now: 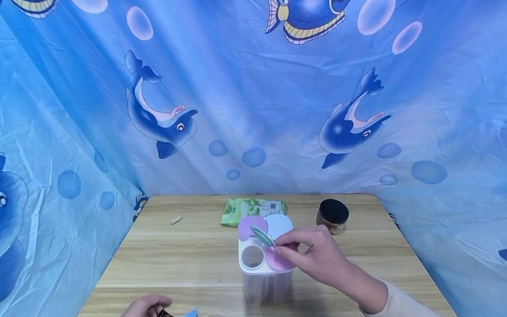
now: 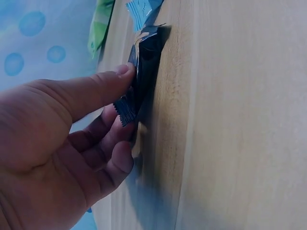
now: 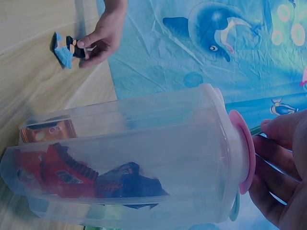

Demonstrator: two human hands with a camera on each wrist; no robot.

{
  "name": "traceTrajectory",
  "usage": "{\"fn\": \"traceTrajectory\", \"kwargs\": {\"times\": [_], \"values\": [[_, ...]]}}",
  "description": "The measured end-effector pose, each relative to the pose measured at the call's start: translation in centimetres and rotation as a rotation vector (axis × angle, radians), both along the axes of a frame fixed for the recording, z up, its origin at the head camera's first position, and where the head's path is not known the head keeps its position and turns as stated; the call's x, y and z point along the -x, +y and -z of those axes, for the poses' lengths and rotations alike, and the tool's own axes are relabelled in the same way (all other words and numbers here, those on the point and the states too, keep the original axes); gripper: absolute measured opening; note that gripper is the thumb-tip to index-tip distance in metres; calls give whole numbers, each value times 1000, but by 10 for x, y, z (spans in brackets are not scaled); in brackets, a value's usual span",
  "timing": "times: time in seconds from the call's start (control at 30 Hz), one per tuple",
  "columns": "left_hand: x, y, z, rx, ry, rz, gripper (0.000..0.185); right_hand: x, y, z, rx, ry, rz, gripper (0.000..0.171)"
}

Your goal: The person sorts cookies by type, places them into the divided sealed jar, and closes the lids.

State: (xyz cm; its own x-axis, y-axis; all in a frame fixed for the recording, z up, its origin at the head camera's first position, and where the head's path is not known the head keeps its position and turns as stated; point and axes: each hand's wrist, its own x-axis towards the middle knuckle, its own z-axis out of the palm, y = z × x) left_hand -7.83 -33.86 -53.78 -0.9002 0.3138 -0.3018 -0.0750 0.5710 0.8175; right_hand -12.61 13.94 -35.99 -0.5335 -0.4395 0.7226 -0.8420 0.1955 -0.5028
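Observation:
Between thumb and fingers, my right hand pinches a green lid, raised above a translucent storage box with several compartments. The front left compartment's round opening is uncovered, while purple, pale and pink lids cover the others. Through the wall, the right wrist view shows red packets, a dark blue packet and an orange packet. Low at the table's front, my left hand grips a small dark wrapped snack close over the wood. Beyond it lies a light blue packet.
Behind the box lies a green snack bag. A black-lidded jar stands at the back right, and a small pale piece sits at the back left. A blue curtain hangs around the wooden table.

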Motion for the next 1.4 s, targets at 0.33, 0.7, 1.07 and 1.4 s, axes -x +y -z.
{"fn": "traceTrajectory", "kwargs": {"times": [0.33,0.7,1.07,1.4], "values": [[7,-1,-10,-14,8,69,15,1,0,-3,-10,10,9,23],[18,-1,-39,34,100,79,22,3,-2,-5,-15,23,3,22],[21,58,-120,139,527,-88,15,1,-1,-5,-22,15,8,23],[21,115,-179,-88,754,47,18,-1,-1,-4,-26,8,1,22]]}}
